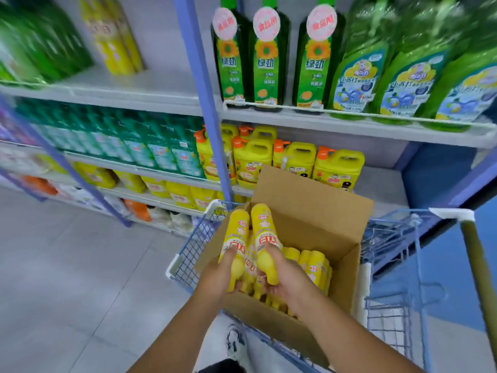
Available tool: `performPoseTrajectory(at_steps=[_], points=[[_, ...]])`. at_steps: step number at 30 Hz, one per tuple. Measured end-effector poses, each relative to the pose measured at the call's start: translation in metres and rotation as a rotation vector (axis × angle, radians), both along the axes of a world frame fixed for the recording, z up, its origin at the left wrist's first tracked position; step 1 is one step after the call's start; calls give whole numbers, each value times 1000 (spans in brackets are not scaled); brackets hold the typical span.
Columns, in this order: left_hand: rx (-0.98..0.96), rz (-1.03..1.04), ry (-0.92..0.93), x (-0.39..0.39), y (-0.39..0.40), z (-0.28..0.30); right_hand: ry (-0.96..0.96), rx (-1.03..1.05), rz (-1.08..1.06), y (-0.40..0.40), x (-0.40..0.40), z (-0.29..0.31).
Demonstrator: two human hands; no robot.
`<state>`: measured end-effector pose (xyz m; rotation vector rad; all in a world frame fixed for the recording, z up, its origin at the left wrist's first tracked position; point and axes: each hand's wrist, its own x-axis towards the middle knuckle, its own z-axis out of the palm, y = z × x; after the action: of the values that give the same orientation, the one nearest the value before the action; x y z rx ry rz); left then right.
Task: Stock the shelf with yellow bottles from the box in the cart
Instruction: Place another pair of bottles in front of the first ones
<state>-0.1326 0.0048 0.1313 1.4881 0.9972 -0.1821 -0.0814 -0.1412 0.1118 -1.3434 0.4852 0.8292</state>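
The shelf unit (349,125) fills the whole top half of the frame, its blue upright (204,103) running down the middle — dark green bottles (266,63) stand upper centre, and yellow jugs with orange pumps (337,168) crowd the row at centre. Below them my blue wire cart (390,251) takes the lower right, its front rim close against the shelving. The cardboard box (309,219) sits in it, its far flap raised in front of the jugs. More yellow bottles (314,265) lie packed inside — caps toward me. Just above the box's left side, my left hand (223,275) is wrapped round one yellow bottle (236,238), and my right hand (285,275) grips a second yellow bottle (265,238) right beside it.
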Motion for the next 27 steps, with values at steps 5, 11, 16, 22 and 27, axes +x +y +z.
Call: performPoseTrajectory(at_steps=[5,11,16,22,27], points=[[19,118,-89,-18,32,46,-116,16,92,44,-9,36],[-35,244,-249,-24,106,87,-261,21,154,131,-6,78],[-40,281,-363,-29,204,117,-312,47,164,231,2,117],[-26,277,-424,-31,325,151,-349,100,118,349,-1,153],[24,210,-435,-19,405,171,-349,138,103,425,3,169]])
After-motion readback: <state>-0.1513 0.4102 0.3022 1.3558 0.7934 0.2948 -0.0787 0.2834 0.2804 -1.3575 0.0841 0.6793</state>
